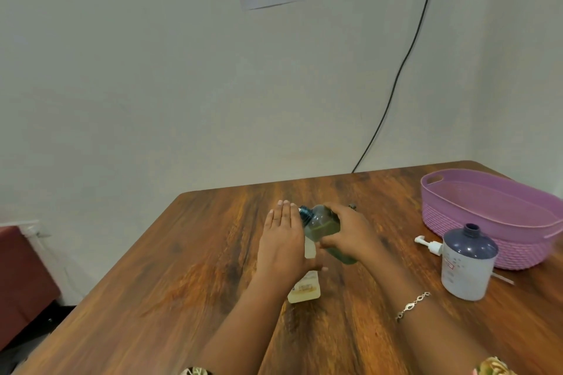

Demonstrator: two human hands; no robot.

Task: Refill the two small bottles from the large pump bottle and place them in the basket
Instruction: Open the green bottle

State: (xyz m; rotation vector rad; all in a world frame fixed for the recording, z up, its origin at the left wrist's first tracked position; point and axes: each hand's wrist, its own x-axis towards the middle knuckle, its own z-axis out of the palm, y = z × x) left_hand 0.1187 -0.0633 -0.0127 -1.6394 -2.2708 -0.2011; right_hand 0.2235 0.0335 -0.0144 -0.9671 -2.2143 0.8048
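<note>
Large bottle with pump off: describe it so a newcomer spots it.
A purple basket sits at the right of the wooden table. Just in front of it stands the large bottle, upright. Unlike the small green bottle in the right hand, it has a pale body, dark blue shoulder and open neck, its white pump lying beside it.

A brown wooden table bears a lilac plastic basket near its far right corner, a white-and-navy bottle, white pump, pale small bottle.
</note>
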